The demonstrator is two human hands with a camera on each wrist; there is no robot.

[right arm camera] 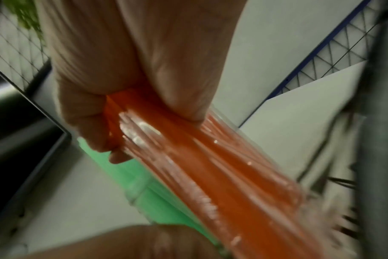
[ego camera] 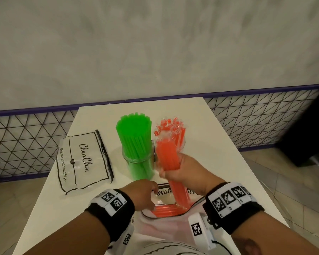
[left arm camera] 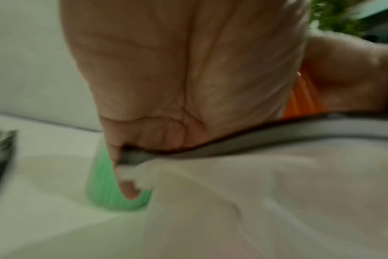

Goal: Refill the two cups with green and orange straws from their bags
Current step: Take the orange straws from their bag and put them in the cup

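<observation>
**Pulling the orange straws out of their bag**

Gripping a thick bundle of orange straws (ego camera: 170, 159), the right hand (ego camera: 182, 169) has its fingers and thumb wrapped round the bundle near its middle; the straws look individually wrapped in clear film, and their upper ends fan out above the fist; their lower ends still reach down into the open mouth of the orange straw bag (ego camera: 164, 220), which lies at the near edge of the white table (ego camera: 219, 144); a few more orange straws lie flat inside it. The left hand (ego camera: 143, 193) pinches the rim of that bag at its mouth, just left of the bundle, holding it down.

To do this step well, I judge that the left hand should keep the bag pinned while the right draws the bundle straight along its own length, so the film wrappers do not snag on the opening; the grip should stay firm, since slippery wrapped straws may slide out and scatter.

Beyond the hands, a clear cup (ego camera: 137, 159) packed with green straws (ego camera: 134, 133) stands upright, just left of the raised bundle; the second cup seems to sit right behind the orange straws, mostly hidden, so I cannot tell how full it is; an emptied printed bag (ego camera: 83, 161) lies flat further left.
</observation>
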